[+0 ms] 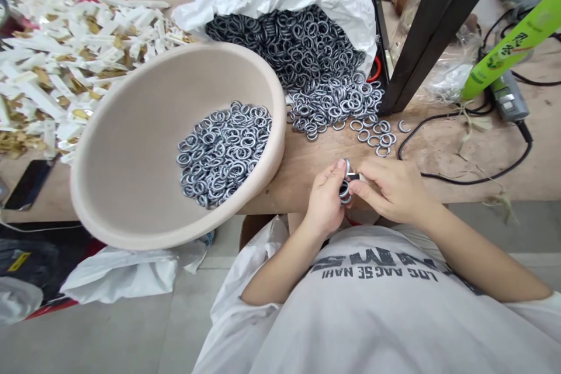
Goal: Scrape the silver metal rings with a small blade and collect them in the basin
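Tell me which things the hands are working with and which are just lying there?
In use:
small silver metal rings, pinched between left hand and right hand
loose heap of silver rings on the wooden table
round beige plastic bowl holding more rings

Lying about:
pile of white plastic strips
flat black phone
bright green tube
grey power tool

Wore light grey short-sleeved T-shirt [394,327]. 2 lines of dark grey chest lettering [372,266] showed upside down; smaller line read "LOG AAG SE NAHI". Left hand [326,196], right hand [390,187] were bare.
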The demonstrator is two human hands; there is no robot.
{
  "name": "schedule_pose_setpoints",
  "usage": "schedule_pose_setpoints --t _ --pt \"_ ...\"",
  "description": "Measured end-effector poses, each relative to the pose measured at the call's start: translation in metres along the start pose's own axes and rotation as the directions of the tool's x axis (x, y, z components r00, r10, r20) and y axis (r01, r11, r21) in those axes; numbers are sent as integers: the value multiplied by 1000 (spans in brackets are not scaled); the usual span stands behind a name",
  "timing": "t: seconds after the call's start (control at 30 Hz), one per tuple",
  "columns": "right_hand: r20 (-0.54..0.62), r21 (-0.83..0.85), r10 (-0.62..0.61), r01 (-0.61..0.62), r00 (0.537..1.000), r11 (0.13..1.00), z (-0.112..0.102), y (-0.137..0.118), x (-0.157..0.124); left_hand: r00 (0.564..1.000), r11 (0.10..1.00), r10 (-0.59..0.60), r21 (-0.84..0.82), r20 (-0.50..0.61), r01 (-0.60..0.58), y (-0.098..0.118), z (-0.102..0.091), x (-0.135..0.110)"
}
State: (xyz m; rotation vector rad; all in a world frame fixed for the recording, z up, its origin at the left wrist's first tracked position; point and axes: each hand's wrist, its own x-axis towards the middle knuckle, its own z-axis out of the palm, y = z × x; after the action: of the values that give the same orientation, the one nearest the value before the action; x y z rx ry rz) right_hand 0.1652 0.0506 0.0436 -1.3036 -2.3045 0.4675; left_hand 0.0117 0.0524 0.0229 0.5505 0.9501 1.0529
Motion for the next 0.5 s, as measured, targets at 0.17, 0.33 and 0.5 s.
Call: schedule_pose_setpoints --t 0.17,0.33,0.5 --pt "23 25 14 -15 1000 1000 1 4 2 999 999 1 33 47 -3 -3 -2 -4" --pt "-42 19 331 -330 943 944 2 36 19 978 997 -69 37 196 63 -1 -6 -11" --pt "-76 -340 311 -318 947 885 8 58 41 987 988 -104 -104 119 117 9 -17 -4"
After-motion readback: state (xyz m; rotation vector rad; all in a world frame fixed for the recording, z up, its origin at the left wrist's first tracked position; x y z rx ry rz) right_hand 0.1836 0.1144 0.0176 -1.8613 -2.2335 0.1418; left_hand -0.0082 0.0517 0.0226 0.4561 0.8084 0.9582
